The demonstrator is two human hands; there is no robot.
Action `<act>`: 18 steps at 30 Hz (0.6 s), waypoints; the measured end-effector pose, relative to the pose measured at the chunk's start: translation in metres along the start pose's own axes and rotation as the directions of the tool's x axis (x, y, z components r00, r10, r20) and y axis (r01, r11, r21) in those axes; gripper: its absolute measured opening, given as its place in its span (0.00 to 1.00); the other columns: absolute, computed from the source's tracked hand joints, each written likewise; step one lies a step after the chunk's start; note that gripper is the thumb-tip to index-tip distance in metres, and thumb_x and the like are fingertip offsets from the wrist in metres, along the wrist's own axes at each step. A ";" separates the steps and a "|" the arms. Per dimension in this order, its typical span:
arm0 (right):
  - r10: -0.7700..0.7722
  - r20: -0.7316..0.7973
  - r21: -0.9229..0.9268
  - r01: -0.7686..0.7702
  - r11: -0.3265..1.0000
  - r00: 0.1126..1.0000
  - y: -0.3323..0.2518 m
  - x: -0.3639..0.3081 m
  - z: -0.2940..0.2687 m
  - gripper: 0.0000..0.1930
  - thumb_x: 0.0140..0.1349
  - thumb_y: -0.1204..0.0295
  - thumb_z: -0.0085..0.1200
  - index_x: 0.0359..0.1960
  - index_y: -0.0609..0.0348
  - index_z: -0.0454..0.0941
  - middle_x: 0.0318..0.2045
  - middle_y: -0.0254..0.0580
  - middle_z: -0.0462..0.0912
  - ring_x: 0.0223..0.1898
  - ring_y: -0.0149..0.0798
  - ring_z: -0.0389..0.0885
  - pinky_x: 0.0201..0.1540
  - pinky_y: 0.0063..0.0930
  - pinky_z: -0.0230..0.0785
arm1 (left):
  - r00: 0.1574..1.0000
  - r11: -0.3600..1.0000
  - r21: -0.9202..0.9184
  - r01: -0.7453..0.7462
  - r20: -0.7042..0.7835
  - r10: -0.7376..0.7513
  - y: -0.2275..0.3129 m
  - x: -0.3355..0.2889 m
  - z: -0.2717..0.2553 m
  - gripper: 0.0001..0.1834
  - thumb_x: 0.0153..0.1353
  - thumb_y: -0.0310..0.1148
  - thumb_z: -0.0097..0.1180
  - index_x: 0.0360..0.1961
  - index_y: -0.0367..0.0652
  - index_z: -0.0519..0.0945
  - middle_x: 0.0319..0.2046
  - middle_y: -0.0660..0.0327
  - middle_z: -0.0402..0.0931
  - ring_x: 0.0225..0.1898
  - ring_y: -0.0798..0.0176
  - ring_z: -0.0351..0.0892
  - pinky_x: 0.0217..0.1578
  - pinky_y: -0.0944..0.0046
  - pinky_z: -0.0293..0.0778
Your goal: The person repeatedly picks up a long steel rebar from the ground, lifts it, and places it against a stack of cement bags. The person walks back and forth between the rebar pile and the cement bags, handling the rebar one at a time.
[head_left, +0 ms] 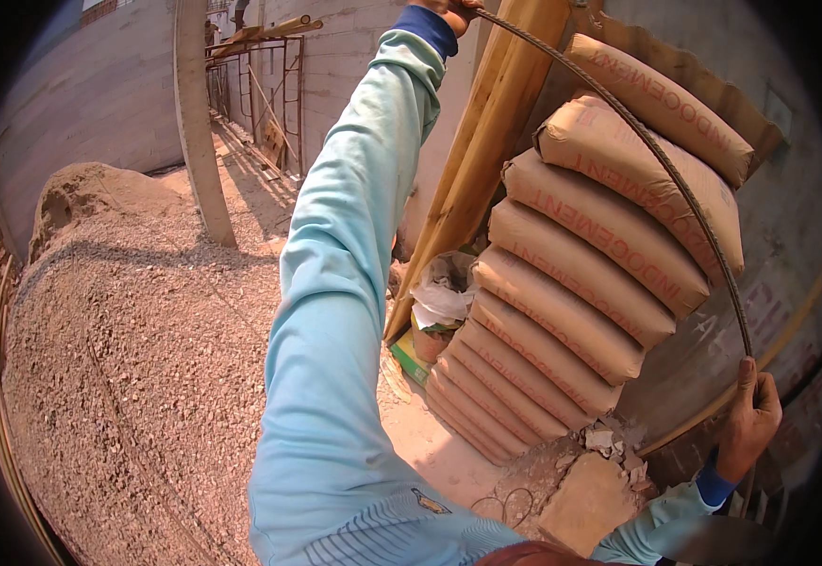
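Note:
A long ribbed steel bar [656, 146], looking curved, spans from my left hand to my right hand in front of the stacked bags. At the top edge of the view my left hand [450, 11] is closed round the bar, partly cut off by the frame, with its arm stretched up. My right hand [752, 422] grips the bar lower down at the right, its thumb pointing up along it. Behind the bar rises a tall stack of brown paper cement bags [581, 245], several layers high.
A large gravel heap [156, 368] fills the left side, with a concrete post [201, 123] beyond it. Wooden planks [486, 141] lean beside the stack. Broken rubble [609, 453] lies at its foot. Scaffolding [269, 85] stands at the back.

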State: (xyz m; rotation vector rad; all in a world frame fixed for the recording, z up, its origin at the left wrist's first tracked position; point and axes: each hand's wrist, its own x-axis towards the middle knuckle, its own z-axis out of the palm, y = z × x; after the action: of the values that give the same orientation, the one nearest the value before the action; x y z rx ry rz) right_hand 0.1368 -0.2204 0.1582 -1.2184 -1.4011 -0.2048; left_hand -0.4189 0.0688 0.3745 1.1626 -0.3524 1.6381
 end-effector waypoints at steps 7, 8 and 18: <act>-0.074 0.073 -0.040 0.077 0.996 0.995 -0.098 0.020 0.078 0.22 0.57 0.61 0.63 0.15 0.63 0.70 0.12 0.26 0.61 0.18 0.23 0.54 0.19 0.23 0.47 | 0.981 0.990 0.089 -0.114 -0.148 0.126 0.083 -0.014 -0.047 0.29 0.68 0.47 0.39 0.59 0.37 0.49 0.51 0.36 0.53 0.51 0.39 0.61 0.52 0.45 0.65; -0.139 0.090 -0.056 0.144 0.988 0.986 -0.104 0.018 0.098 0.25 0.59 0.59 0.61 0.13 0.63 0.67 0.12 0.25 0.58 0.18 0.22 0.53 0.19 0.24 0.45 | 0.974 0.986 0.149 -0.074 -0.202 0.104 0.069 -0.031 -0.049 0.35 0.69 0.50 0.38 0.65 0.35 0.45 0.60 0.30 0.51 0.60 0.33 0.61 0.59 0.42 0.65; 0.196 0.639 -0.011 -0.246 0.969 0.744 -0.187 0.050 0.352 0.14 0.58 0.64 0.56 0.36 0.64 0.82 0.36 0.51 0.83 0.42 0.48 0.82 0.40 0.44 0.74 | 0.685 0.839 -0.282 0.465 -0.485 -0.543 -0.312 -0.430 0.102 0.36 0.64 0.63 0.35 0.61 0.45 0.56 0.59 0.60 0.54 0.60 0.57 0.54 0.61 0.53 0.52</act>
State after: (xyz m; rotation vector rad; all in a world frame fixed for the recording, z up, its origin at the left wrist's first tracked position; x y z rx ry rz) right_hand -0.2083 -0.0185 0.1976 -1.4515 -1.7986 0.4789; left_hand -0.1072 -0.1224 -0.0243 0.5567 0.2229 1.3385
